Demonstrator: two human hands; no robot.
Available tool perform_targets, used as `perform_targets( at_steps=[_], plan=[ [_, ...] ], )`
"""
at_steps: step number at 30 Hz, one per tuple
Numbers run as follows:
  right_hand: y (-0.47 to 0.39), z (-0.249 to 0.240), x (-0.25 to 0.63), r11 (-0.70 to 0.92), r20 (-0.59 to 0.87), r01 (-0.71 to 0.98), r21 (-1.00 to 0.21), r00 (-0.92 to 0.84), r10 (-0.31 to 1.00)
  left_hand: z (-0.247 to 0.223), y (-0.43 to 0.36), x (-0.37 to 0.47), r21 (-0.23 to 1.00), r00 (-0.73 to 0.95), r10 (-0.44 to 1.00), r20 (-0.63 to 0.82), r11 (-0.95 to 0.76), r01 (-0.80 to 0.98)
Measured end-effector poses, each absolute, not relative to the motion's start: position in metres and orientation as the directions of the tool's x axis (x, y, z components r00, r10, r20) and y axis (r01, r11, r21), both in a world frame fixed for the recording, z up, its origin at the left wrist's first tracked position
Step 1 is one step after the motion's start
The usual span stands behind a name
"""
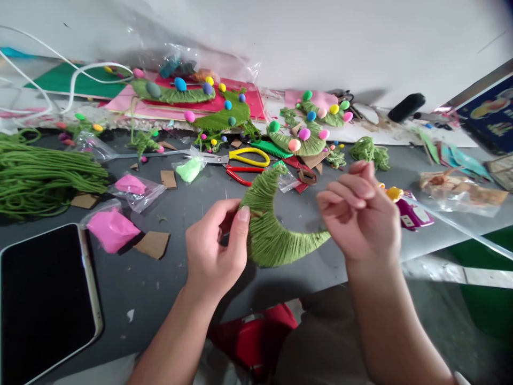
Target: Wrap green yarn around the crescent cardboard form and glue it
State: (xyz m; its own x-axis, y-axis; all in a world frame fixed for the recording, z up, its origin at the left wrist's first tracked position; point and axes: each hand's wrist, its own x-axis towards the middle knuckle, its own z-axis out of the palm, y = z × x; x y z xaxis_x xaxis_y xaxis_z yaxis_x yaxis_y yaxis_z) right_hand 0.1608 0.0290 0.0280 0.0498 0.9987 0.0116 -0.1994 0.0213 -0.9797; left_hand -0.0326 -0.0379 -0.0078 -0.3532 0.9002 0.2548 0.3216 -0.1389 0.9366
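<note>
A crescent moon wrapped in green yarn (280, 243) is held above the grey table, its horns pointing up and to the right. My left hand (218, 243) grips its left side, thumb on the front and fingers behind. Beyond the tip of its right horn is my right hand (363, 219), raised with the fingers curled in. Whatever those fingers may pinch is hidden. Behind the crescent lie scissors with one yellow and one red handle (248, 158) and a green comb (270, 149).
Green yarn (48, 174) is heaped at the left, above a phone (46, 299). Bags of pink clay (112, 227) and cardboard scraps (153, 244) lie nearby. At the back are yarn-wrapped crescents with coloured balls (300, 140). A purple item (414, 211) sits right of my right hand.
</note>
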Motion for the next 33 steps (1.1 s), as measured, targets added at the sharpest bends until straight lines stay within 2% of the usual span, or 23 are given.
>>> perform_targets(
  at_steps=[2,5,7,10,12,15,20,26,33],
  plan=[
    [0.029,0.030,0.175,0.047,0.029,-0.155,-0.987,0.115,0.993,-0.009,-0.037,-0.033,0.940,-0.363,0.895,0.258,-0.145,0.309],
    [0.025,0.026,0.183,0.025,0.024,-0.100,-0.995,0.013,1.000,-0.009,-0.036,-0.033,0.949,-0.375,0.895,0.240,-0.135,0.286],
    [0.018,0.022,0.178,0.023,0.019,0.051,-0.998,-0.081,0.996,-0.009,-0.036,-0.033,0.956,-0.363,0.904,0.228,-0.138,0.257],
    [0.008,0.016,0.161,0.114,0.054,0.335,-0.935,-0.184,0.981,-0.009,-0.037,-0.032,0.958,-0.350,0.909,0.227,-0.144,0.248],
    [0.003,0.014,0.149,0.182,0.073,0.404,-0.896,-0.271,0.960,-0.009,-0.038,-0.031,0.950,-0.365,0.900,0.238,-0.137,0.282],
    [-0.003,0.014,0.135,0.229,0.085,0.429,-0.874,-0.329,0.940,-0.008,-0.039,-0.030,0.936,-0.369,0.897,0.243,-0.117,0.332],
    [-0.009,0.018,0.120,0.247,0.124,0.488,-0.837,-0.271,0.954,-0.007,-0.039,-0.030,0.935,-0.348,0.908,0.233,-0.111,0.338],
    [-0.011,0.018,0.112,0.234,0.139,0.482,-0.844,-0.224,0.965,-0.008,-0.041,-0.030,0.916,-0.355,0.897,0.264,-0.119,0.382],
    [-0.010,0.018,0.115,0.230,0.139,0.476,-0.849,-0.219,0.966,-0.009,-0.041,-0.029,0.935,-0.366,0.894,0.258,-0.136,0.328]
  ],
)
